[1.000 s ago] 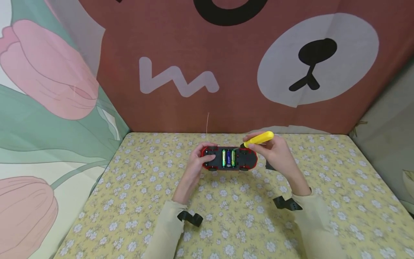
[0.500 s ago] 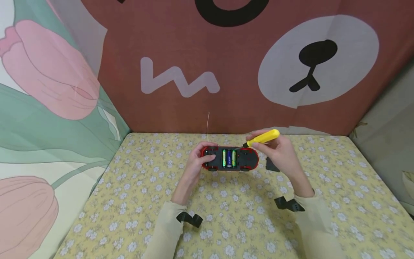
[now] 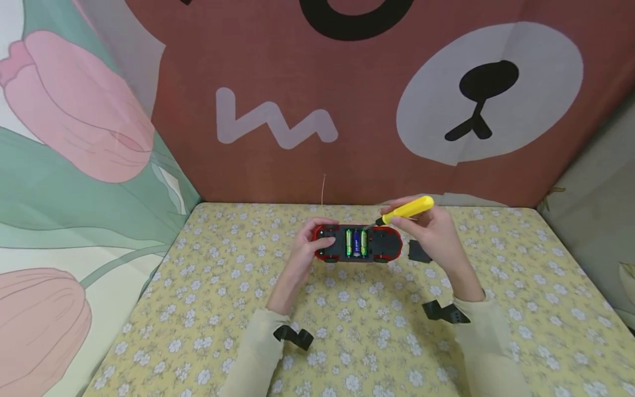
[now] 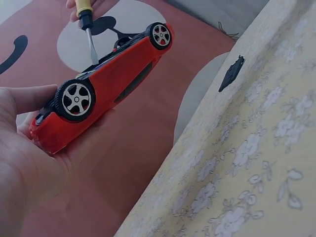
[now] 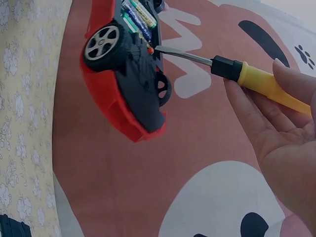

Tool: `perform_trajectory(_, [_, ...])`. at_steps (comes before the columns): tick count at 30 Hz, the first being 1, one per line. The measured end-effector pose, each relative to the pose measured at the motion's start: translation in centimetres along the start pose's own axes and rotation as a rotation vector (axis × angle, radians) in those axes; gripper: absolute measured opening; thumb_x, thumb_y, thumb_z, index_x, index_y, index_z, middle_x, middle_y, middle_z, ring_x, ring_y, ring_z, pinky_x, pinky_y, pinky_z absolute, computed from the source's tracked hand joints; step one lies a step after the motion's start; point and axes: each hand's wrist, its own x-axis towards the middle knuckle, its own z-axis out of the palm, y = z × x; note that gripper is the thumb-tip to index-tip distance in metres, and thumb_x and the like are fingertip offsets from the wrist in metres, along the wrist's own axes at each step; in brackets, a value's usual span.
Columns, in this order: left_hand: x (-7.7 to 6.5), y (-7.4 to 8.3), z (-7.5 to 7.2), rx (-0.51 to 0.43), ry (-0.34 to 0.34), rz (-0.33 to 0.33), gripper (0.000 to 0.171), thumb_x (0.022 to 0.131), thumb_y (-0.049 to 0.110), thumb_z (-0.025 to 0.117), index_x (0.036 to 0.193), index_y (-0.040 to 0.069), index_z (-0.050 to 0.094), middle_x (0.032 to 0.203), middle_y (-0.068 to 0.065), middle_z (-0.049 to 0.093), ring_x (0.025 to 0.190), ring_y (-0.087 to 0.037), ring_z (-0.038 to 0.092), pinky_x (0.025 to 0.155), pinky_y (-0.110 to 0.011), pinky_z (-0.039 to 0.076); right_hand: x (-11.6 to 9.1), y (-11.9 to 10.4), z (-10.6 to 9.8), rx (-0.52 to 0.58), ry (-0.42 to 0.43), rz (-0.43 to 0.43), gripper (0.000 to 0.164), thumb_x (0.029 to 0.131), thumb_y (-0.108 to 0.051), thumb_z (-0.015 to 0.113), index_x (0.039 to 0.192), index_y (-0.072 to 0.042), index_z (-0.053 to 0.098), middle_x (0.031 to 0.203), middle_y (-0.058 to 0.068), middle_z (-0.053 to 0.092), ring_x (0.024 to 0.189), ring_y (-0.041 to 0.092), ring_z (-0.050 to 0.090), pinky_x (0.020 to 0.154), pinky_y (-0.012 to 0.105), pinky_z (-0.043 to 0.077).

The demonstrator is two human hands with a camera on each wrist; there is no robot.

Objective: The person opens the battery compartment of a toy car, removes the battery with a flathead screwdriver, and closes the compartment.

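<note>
A red toy car (image 3: 387, 246) is held upside down above the table, its black underside facing up. My left hand (image 3: 301, 248) grips one end, thumb on the underside. In the uncovered battery compartment lie three batteries (image 3: 356, 243), a blue one between two green ones. My right hand (image 3: 436, 234) holds a screwdriver (image 3: 409, 209) by its yellow handle. Its flat metal blade (image 5: 182, 54) slants down to the compartment's edge, right at the end of the nearest green battery, as the right wrist view shows. The left wrist view shows the car's silver-spoked wheels (image 4: 76, 99).
A black battery cover (image 3: 418, 252) lies on the table right of the car, partly behind my right hand in the head view. Yellow floral cloth (image 3: 347, 342) covers the table. Behind it hangs a brown bear-print curtain (image 3: 278, 176), with a tulip-print curtain (image 3: 119, 220) at the left.
My right hand has drifted to the right with the screwdriver, uncovering more of the battery cover. My left hand and the car have also shifted slightly right.
</note>
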Motion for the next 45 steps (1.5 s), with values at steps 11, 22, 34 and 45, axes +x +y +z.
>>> perform_trajectory(11, [-0.2,1.1,0.0,-0.007,0.011,0.001,0.036,0.090,-0.001,0.066,0.126,0.001,0.064,0.126,-0.015,0.063,0.109,-0.025,0.063,0.083,-0.033,0.058,0.2,0.0,-0.4,0.027,0.005,-0.010,0.029,0.097,0.001,0.069,0.125,0.006,0.064,0.114,0.009,0.074,0.103,0.016,0.069,0.087,0.021,0.054])
perform_trajectory(22, [-0.6,1.8,0.2,-0.011,0.018,-0.030,0.037,0.092,0.001,0.066,0.129,0.003,0.064,0.128,-0.015,0.061,0.110,-0.025,0.062,0.085,-0.032,0.058,0.2,-0.1,-0.6,0.065,0.030,0.046,0.031,0.099,-0.002,0.068,0.128,0.006,0.061,0.115,0.005,0.075,0.106,0.014,0.071,0.092,0.023,0.054])
perform_trajectory(34, [-0.6,2.1,-0.1,-0.041,0.041,-0.029,0.034,0.091,-0.002,0.067,0.124,0.003,0.065,0.124,-0.013,0.062,0.107,-0.025,0.063,0.082,-0.031,0.058,0.3,0.1,0.2,0.177,0.132,0.039,0.030,0.099,0.001,0.066,0.128,-0.001,0.058,0.113,0.005,0.075,0.101,0.015,0.073,0.086,0.027,0.058])
perform_trajectory(45, [-0.6,2.5,0.1,-0.035,0.039,-0.014,0.033,0.089,-0.003,0.067,0.121,0.004,0.066,0.123,-0.012,0.062,0.108,-0.024,0.062,0.082,-0.030,0.058,1.1,-0.6,-0.2,0.110,0.131,0.043,0.031,0.100,-0.001,0.066,0.130,-0.002,0.059,0.112,0.001,0.074,0.099,0.013,0.073,0.083,0.029,0.059])
